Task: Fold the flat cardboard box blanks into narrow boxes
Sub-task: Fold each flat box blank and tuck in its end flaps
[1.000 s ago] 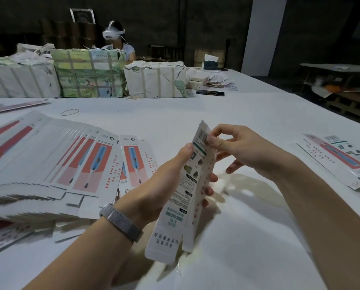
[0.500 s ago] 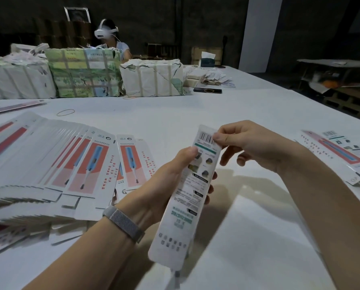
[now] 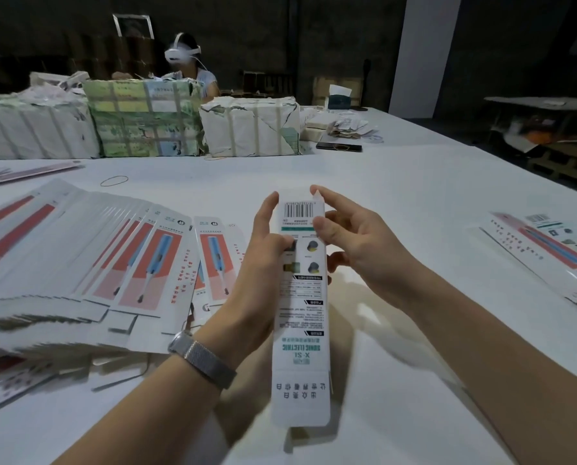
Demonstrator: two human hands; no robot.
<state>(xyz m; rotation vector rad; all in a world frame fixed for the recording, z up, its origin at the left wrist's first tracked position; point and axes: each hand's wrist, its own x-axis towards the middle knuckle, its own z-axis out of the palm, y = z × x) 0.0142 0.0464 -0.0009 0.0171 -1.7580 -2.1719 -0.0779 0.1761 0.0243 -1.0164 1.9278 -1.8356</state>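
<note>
I hold one narrow white box [image 3: 301, 317] upright over the table, its printed back with a barcode facing me. My left hand [image 3: 263, 260] grips its left side, thumb across the front and fingers reaching up along the edge. My right hand [image 3: 351, 243] is at the box's top right, thumb on the front near the barcode and index finger at the top corner. A fanned pile of flat blanks [image 3: 89, 263] with red and blue toothbrush prints lies to the left. Another blank or two [image 3: 549, 250] lie at the right.
Wrapped paper bundles [image 3: 250, 129] stand in a row at the far side of the white table [image 3: 414, 203], with a person in a headset behind them. A rubber band [image 3: 114, 180] and a dark phone [image 3: 338, 147] lie on the table. Pallets stand off right.
The box has turned from edge-on to facing me flat and moved up and right. My right hand shifted from pinching the top edge to touching the top right corner.
</note>
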